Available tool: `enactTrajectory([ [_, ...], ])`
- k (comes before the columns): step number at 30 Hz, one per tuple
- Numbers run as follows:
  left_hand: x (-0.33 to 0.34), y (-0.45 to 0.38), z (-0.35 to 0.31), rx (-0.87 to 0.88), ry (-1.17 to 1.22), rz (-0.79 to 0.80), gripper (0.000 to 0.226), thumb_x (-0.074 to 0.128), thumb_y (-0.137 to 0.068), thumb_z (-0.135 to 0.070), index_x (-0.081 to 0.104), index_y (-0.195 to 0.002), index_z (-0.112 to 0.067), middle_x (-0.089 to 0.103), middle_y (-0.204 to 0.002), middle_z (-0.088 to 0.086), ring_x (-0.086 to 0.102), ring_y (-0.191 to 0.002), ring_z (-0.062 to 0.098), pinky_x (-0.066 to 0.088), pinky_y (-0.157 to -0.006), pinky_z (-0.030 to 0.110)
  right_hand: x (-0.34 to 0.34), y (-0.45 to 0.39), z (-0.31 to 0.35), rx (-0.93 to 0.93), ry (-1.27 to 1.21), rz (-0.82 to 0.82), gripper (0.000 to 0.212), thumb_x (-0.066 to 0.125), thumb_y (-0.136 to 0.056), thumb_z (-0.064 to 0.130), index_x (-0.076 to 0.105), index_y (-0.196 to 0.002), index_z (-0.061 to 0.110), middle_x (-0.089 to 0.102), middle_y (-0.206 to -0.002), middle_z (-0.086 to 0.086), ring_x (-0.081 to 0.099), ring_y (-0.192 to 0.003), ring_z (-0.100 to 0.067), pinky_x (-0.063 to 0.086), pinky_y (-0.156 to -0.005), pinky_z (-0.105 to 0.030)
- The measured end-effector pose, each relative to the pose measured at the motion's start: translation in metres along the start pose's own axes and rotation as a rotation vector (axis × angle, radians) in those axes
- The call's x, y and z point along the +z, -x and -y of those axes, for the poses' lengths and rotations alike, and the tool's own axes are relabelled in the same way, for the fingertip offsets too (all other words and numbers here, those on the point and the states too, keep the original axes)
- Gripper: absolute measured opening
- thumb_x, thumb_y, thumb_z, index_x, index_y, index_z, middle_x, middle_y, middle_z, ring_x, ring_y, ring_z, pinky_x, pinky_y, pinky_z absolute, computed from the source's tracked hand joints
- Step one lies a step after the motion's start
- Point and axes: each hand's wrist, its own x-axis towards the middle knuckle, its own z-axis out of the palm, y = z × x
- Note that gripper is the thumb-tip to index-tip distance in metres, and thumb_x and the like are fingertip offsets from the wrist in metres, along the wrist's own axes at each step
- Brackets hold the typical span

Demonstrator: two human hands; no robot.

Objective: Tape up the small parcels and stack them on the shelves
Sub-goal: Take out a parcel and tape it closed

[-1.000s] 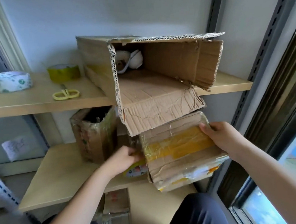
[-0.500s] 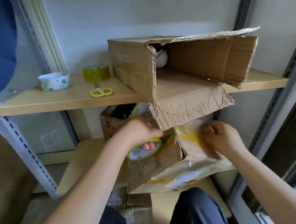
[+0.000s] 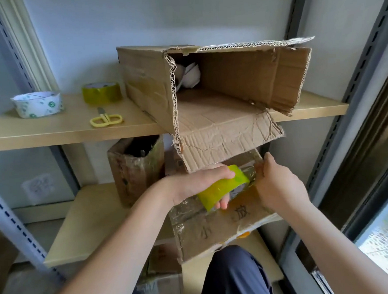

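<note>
Person faces a shelf unit, both arms out. Left hand [image 3: 200,183] grips a yellow tape roll [image 3: 223,187], fingers through the core, thumb over the top; the roll sits against the top face of a parcel [image 3: 217,232]. Right hand [image 3: 280,186] holds the parcel's far right end, fingers curled over the edge, thumb up. Parcel is worn cardboard with glossy clear tape and yellowish patches, tilted, held in front of the lower shelf [image 3: 83,225]; whether any edge rests on it, cannot tell. Dark handwritten characters on the near face. Directly above, a big open box [image 3: 230,93] lies on its side on the upper shelf [image 3: 49,131], its creased bottom flap hanging over the shelf edge just above the hands; something white is tucked deep inside. Left of it on that shelf: a second yellow roll [image 3: 102,92], a white roll [image 3: 37,103] with green print, yellow scissors [image 3: 106,119] near the front edge. On the lower shelf, an open-topped small box [image 3: 137,169] stands upright, well left of the parcel. More cartons [image 3: 162,275] sit below, partly hidden by arm and knee [image 3: 234,275].
</note>
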Motion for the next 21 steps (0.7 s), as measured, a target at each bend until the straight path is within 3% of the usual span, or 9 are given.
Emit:
enactTrajectory([
  [3, 0.002, -0.004, 0.006, 0.088, 0.076, -0.007, 0.026, 0.053, -0.092, -0.033, 0.061, -0.098, -0.008, 0.070, -0.070, 0.005, 0.063, -0.065, 0.014, 0.051, -0.068, 0.027, -0.001, 0.003, -0.016, -0.064, 0.083, -0.092, 0.041, 0.019, -0.107, 0.038, 0.042, -0.131, 0.015, 0.066, -0.113, -0.015, 0.059, -0.088, -0.035, 0.037, -0.070, -0.035],
  [6, 0.003, -0.007, 0.008, 0.084, 0.037, 0.033, 0.028, 0.055, -0.093, -0.030, 0.059, -0.104, -0.005, 0.072, -0.075, 0.009, 0.064, -0.066, 0.017, 0.052, -0.067, 0.027, -0.002, -0.015, -0.030, -0.045, 0.085, -0.041, 0.038, 0.019, -0.106, 0.041, 0.049, -0.118, 0.019, 0.064, -0.102, -0.012, 0.051, -0.078, -0.029, 0.040, -0.069, -0.035],
  [9, -0.009, 0.009, 0.018, -0.027, -0.159, -0.084, 0.030, 0.055, -0.102, -0.034, 0.060, -0.103, -0.004, 0.069, -0.070, 0.012, 0.062, -0.060, 0.017, 0.051, -0.062, 0.027, 0.004, -0.047, -0.062, 0.100, -0.070, 0.055, 0.042, 0.026, -0.105, 0.039, 0.056, -0.123, 0.015, 0.064, -0.110, -0.013, 0.061, -0.092, -0.031, 0.051, -0.081, -0.038],
  [12, -0.024, 0.032, 0.043, -0.103, -0.262, -0.197, 0.046, 0.052, -0.099, -0.042, 0.061, -0.087, 0.003, 0.067, -0.062, 0.013, 0.061, -0.051, 0.014, 0.049, -0.052, 0.022, 0.021, -0.060, -0.087, 0.161, -0.178, 0.127, 0.053, 0.023, -0.107, 0.045, 0.054, -0.134, 0.012, 0.061, -0.126, -0.019, 0.059, -0.108, -0.033, 0.044, -0.092, -0.037],
  [14, -0.023, 0.036, 0.061, -0.136, -0.292, -0.211, 0.049, 0.053, -0.098, -0.045, 0.059, -0.079, 0.000, 0.068, -0.061, 0.012, 0.062, -0.051, 0.015, 0.048, -0.050, 0.020, 0.027, -0.066, -0.085, 0.127, -0.161, 0.114, 0.050, 0.020, -0.107, 0.045, 0.053, -0.133, 0.018, 0.062, -0.121, -0.015, 0.056, -0.098, -0.028, 0.043, -0.089, -0.038],
  [18, -0.027, 0.027, 0.076, -0.152, -0.319, -0.273, 0.059, 0.053, -0.097, -0.049, 0.058, -0.080, 0.007, 0.066, -0.055, 0.007, 0.062, -0.051, 0.014, 0.046, -0.051, 0.017, 0.028, -0.081, -0.075, 0.116, -0.124, 0.126, 0.046, 0.022, -0.108, 0.040, 0.052, -0.134, 0.018, 0.059, -0.110, -0.013, 0.050, -0.084, -0.022, 0.041, -0.082, -0.033],
  [21, -0.045, 0.020, 0.081, -0.177, -0.401, -0.321, 0.056, 0.053, -0.096, -0.051, 0.056, -0.074, 0.000, 0.065, -0.053, 0.007, 0.059, -0.048, 0.013, 0.045, -0.051, 0.017, 0.032, -0.083, -0.079, 0.099, -0.128, 0.132, 0.046, 0.020, -0.107, 0.042, 0.051, -0.133, 0.019, 0.055, -0.102, -0.006, 0.052, -0.079, -0.018, 0.042, -0.079, -0.033],
])
